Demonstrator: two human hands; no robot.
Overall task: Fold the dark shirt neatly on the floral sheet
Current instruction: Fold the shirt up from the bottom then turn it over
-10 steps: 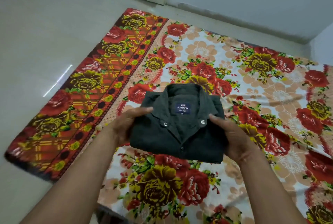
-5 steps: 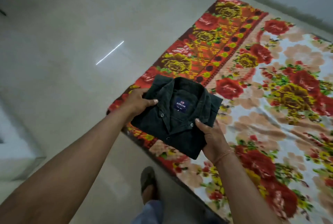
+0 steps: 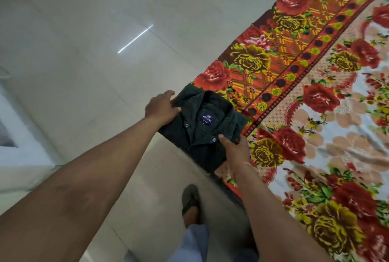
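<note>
I hold the dark shirt (image 3: 202, 127) at the centre of the frame, folded into a compact rectangle, collar up and toward the upper left, a navy label reading ARROW showing inside the neck and small buttons down the placket. My left hand (image 3: 161, 109) clasps its upper-left side, thumb on top, fingers curled under. My right hand (image 3: 235, 152) grips the lower-right side, thumb pressed beside a button. The bundle sits over the near corner of the floral sheet (image 3: 315, 97), half over the pale tiled floor (image 3: 84, 61). The sheet's red and brown border runs diagonally from the upper right to the bottom centre. Bare floor fills the left of the frame. My sandalled foot (image 3: 190, 200) stands on the tiles at lower centre, just beside the sheet's edge.
</note>
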